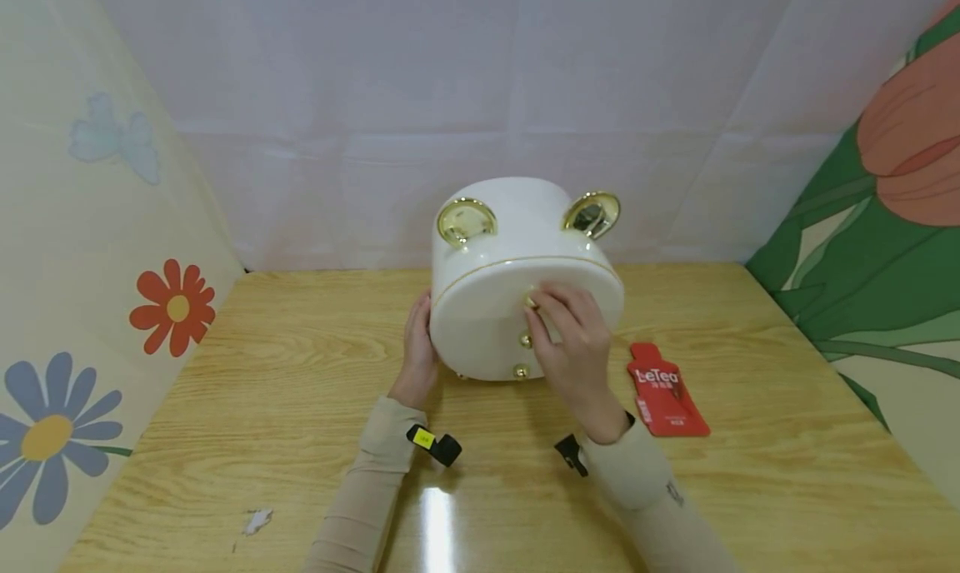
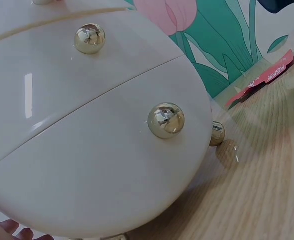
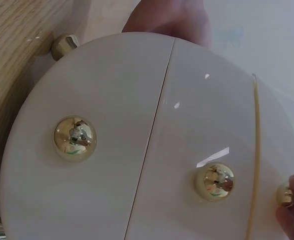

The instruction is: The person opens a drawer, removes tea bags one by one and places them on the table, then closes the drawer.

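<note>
A white, rounded box (image 1: 480,315) with two gold ear shapes stands on the table. Its oval front bears a column of gold knobs, and gold feet show beneath. The right hand (image 1: 573,340) pinches the top knob (image 3: 286,196) between thumb and fingers. Below that are the middle knob (image 3: 215,181) and the bottom knob (image 3: 75,138), both untouched. Against the box's left side rests the left hand (image 1: 418,352), its fingers extended back along the wall and partly hidden. A seam crosses the front between the two lower knobs.
A red pouch (image 1: 670,394) with white lettering lies on the wooden table (image 1: 300,390) right of the box. A small pale patch (image 1: 258,520) marks the tabletop at front left. White cloth (image 1: 360,98) hangs behind; flower-patterned panels flank both sides.
</note>
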Demonstrator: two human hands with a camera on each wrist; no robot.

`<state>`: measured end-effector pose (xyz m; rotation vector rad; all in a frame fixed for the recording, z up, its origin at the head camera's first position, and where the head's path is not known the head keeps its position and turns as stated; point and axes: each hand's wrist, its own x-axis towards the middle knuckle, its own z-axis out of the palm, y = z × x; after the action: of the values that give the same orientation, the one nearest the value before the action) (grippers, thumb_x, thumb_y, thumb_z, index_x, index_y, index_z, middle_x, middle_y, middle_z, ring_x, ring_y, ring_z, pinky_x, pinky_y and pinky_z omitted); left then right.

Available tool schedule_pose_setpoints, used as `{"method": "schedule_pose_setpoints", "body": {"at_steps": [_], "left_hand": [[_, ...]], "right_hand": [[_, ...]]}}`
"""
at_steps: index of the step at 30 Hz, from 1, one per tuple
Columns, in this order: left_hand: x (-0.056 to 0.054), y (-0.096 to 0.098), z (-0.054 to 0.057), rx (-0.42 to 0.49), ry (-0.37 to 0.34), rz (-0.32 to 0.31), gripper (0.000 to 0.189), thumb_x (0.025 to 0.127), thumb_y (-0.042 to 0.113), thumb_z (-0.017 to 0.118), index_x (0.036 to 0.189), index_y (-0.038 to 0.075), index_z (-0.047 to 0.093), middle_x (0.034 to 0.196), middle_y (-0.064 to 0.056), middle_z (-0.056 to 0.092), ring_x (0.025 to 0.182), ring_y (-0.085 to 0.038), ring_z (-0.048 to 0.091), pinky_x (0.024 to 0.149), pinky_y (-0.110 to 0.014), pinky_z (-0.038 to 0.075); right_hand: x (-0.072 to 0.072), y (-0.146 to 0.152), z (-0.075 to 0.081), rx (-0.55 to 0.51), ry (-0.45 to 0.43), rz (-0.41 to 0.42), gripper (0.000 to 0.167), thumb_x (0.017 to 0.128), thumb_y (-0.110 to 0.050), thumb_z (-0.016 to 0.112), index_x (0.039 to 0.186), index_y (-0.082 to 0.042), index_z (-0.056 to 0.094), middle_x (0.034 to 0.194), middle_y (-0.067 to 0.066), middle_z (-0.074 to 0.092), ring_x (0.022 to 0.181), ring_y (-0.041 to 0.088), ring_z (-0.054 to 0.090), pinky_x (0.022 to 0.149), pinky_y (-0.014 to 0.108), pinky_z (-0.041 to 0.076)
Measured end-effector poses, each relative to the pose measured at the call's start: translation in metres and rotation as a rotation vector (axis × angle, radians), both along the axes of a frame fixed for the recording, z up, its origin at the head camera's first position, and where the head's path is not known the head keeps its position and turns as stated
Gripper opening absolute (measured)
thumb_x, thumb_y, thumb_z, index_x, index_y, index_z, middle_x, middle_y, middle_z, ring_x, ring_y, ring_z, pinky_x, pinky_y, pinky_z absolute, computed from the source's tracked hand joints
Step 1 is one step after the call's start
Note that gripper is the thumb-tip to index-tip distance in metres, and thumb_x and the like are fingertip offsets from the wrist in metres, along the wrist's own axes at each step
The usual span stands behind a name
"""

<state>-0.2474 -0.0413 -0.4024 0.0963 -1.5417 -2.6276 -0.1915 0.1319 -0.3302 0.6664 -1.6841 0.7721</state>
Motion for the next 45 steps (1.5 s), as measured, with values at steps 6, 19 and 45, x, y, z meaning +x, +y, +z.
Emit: {"method": "schedule_pose_setpoints", "body": {"at_steps": [6, 19, 45], "left_hand": [[0.000, 0.000, 0.000, 0.003, 0.008, 0.007, 0.040, 0.099, 0.027, 0.033, 0.132, 0.006, 0.041, 0.115, 0.001, 0.051, 0.100, -0.009, 0.049, 0.087, -0.024, 0.039], [0.001, 0.000, 0.000, 0.014, 0.008, -0.005, 0.040, 0.100, 0.026, 0.031, 0.133, 0.005, 0.039, 0.123, -0.002, 0.048, 0.107, -0.011, 0.047, 0.092, -0.025, 0.037], [-0.001, -0.002, 0.001, 0.004, 0.004, -0.002, 0.040, 0.099, 0.028, 0.033, 0.131, 0.006, 0.042, 0.117, 0.000, 0.050, 0.104, -0.011, 0.047, 0.091, -0.025, 0.037]], "right_hand": [[-0.003, 0.000, -0.001, 0.001, -0.014, -0.016, 0.014, 0.070, 0.005, 0.071, 0.083, 0.007, 0.066, 0.089, 0.019, 0.062, 0.081, 0.033, 0.057, 0.074, 0.038, 0.047], [-0.004, 0.003, -0.002, 0.008, -0.027, 0.010, 0.015, 0.070, 0.005, 0.071, 0.084, 0.006, 0.066, 0.090, 0.019, 0.062, 0.082, 0.033, 0.056, 0.075, 0.036, 0.046], [0.012, 0.010, -0.037, 0.161, -0.240, -0.089, 0.021, 0.065, 0.002, 0.076, 0.082, 0.003, 0.064, 0.080, 0.014, 0.059, 0.064, 0.022, 0.056, 0.052, 0.032, 0.049]]}}
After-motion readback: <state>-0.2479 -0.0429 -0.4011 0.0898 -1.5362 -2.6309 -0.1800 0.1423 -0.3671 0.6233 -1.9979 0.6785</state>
